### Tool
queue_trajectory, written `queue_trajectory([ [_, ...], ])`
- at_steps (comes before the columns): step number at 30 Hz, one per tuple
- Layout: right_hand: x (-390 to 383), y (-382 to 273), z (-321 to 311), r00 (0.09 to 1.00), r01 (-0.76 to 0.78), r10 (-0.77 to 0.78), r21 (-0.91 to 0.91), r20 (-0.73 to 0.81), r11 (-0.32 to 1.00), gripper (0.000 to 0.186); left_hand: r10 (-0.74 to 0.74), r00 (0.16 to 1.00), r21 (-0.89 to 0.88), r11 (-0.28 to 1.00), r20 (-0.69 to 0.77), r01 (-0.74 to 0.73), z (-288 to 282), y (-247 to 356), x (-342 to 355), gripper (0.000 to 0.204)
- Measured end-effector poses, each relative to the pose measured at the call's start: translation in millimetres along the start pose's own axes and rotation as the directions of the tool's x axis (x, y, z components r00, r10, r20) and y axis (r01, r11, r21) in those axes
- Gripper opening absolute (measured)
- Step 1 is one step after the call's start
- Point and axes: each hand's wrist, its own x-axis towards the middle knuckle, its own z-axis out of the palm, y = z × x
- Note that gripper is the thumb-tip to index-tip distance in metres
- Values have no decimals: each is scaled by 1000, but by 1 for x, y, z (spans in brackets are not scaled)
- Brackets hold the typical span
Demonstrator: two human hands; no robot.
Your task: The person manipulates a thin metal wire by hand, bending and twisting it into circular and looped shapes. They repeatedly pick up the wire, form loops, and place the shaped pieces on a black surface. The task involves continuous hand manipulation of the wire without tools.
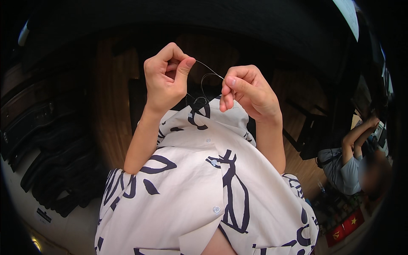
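Wooden floor (115, 102): brown planks, dimly lit, showing on both sides of the white shirt (187, 199).
Co-worker (345, 172): one person in a grey top, well apart, off to the right of the shirt; what those hands are doing I cannot make out from here.
White shirt: black-printed, buttoned down the front; landmark for this list.
Left hand (167, 80): out past the shirt's hem, on its left; thumb and forefinger pinched on a thin strand, remaining fingers curled in.
Right hand (253, 91): past the same hem, on its right; thumb and forefinger pinched on the strand too, remaining fingers loosely bent.
Thin strand (210, 69): wire-like, slightly bowed between the two hands, beyond the shirt's hem. Light, even tension should serve better than a hard pull, which might kink it.
Loop (202, 84): slack, hanging beside the right hand, close to the hem; best kept open and free of crossings.
Beaded-looking coil (200, 100): dark, near the hem; whether it belongs to the strand I cannot tell.
Fingertips (190, 63): right at the strand; a shallow pinch, shifting one hand at a time, looks the steadier way.
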Motion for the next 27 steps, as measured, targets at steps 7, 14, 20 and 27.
queue_trajectory([
  [7, 0, 3, 1, 1000, 17, -17, -31, -16, 999, 23, -30, 991, 38, 999, -134, 36, 5, -8, -11, 26],
  [14, -2, 4, 3, 999, 1, -4, -67, -40, 998, 21, -14, 981, 83, 996, -196, 31, 10, -16, -9, 25],
  [20, -4, -3, 4, 995, 65, -73, -120, -66, 991, 21, -2, 996, 79, 997, 85, -4, -2, -1, 1, 14],
  [27, -3, -2, 6, 989, 75, -98, -199, -108, 977, 22, 65, 940, 80, 992, 336, -97, -5, 38, 3, 9],
])
